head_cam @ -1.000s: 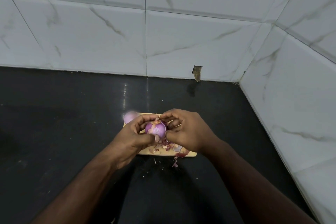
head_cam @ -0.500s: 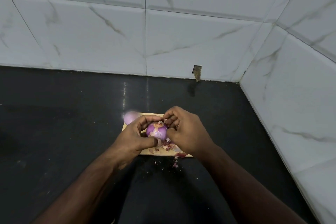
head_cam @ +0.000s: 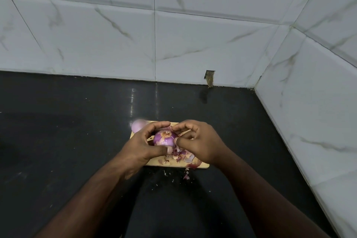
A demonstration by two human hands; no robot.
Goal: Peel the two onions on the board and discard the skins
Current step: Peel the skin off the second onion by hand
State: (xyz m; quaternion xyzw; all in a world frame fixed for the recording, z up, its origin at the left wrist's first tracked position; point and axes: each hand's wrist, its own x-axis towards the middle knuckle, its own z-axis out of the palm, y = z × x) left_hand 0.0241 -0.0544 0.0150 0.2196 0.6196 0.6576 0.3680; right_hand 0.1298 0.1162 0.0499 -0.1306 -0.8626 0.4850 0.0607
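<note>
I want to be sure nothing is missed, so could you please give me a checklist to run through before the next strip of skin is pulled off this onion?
1. Held onion secure: ok, left hand grips it above the board.
2. Right hand on the skin: ok, its fingers pinch at the onion's right side.
3. Held onion fully peeled: not ok, brownish skin remains on top.
4. Second onion stable: cannot tell, it sits at the board's far left corner, partly hidden.
5. Skins discarded: not ok, they lie on the board, with scraps on the counter.
6. Bin for skins: cannot tell, none in view.

no legible text or labels anywhere
</note>
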